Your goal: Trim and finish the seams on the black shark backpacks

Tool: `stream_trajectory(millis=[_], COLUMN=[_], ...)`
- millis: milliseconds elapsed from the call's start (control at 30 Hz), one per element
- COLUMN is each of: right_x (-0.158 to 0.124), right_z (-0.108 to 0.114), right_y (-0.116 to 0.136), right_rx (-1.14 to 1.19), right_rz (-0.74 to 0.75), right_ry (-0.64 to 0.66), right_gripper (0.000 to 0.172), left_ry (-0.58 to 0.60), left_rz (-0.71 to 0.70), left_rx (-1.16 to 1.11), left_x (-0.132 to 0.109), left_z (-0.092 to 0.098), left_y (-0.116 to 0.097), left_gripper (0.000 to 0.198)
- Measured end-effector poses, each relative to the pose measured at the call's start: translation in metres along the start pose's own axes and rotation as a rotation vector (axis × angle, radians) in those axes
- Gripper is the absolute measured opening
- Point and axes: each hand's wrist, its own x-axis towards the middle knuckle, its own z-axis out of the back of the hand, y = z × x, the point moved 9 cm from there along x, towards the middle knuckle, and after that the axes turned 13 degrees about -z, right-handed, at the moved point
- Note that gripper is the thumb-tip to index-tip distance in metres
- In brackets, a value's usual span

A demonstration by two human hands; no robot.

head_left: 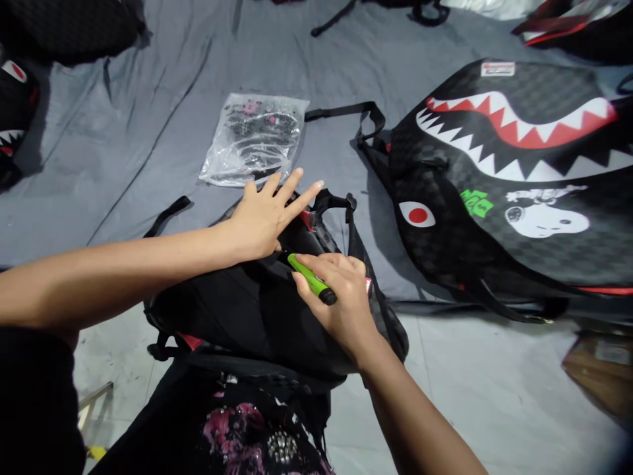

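Observation:
A black backpack (237, 316) lies across the table's front edge and my lap, its straps spread out. My left hand (264, 214) rests on its upper part with the fingers spread. In my right hand (341, 290) is a green tool (311, 278) with a black end, its thin dark tip touching the black fabric close to my left thumb. What the tip meets is too small to tell. Just beyond my left fingers lies a clear plastic bag (257, 138) with dark and pink items in it.
A large shark-mouth backpack (524, 165) lies at the right on the grey cloth (163, 112). Other dark bags sit at the upper left (74, 30) and upper right. A brown box (601, 369) is on the floor at the lower right.

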Motion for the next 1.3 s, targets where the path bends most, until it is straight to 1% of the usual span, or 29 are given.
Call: stream_trajectory(millis=[167,300,433,567,667,933,1067,1200,1300], right_x=[0.000,0.003,0.002,-0.002,-0.004,-0.008,-0.009,-0.006,-0.005], right_z=[-0.001,-0.004,-0.006,-0.008,-0.007,-0.007,-0.006,-0.009,-0.009], right_y=[-0.003,-0.001,-0.002,-0.002,-0.002,-0.001,0.000,0.001,0.002], right_rx=[0.007,0.017,-0.024,-0.006,-0.021,-0.004,-0.033,-0.008,-0.010], right_rz=[0.000,-0.025,-0.117,-0.179,-0.222,-0.258,-0.279,-0.291,-0.302], right_ry=[0.001,-0.026,-0.116,-0.192,-0.236,-0.258,-0.288,-0.272,-0.284], right_gripper=[0.018,0.015,0.014,0.015,0.016,0.017,0.018,0.018,0.017], left_ry=[0.002,-0.003,0.040,0.101,0.104,0.103,0.087,0.082,0.076], left_rz=[0.012,0.021,0.039,0.058,0.067,0.082,0.080,0.076,0.078], left_rx=[0.014,0.017,0.027,0.030,0.029,-0.016,-0.042,-0.068,-0.084], left_x=[-0.001,0.000,0.002,0.001,0.000,0.000,0.000,0.000,0.000], left_z=[0.001,-0.001,-0.002,-0.004,-0.003,-0.003,-0.003,-0.003,-0.003], left_y=[-0.001,0.001,0.003,0.005,0.005,0.005,0.005,0.005,0.005], left_gripper=[0.109,0.104,0.103,0.100,0.098,0.096,0.094,0.093,0.091])
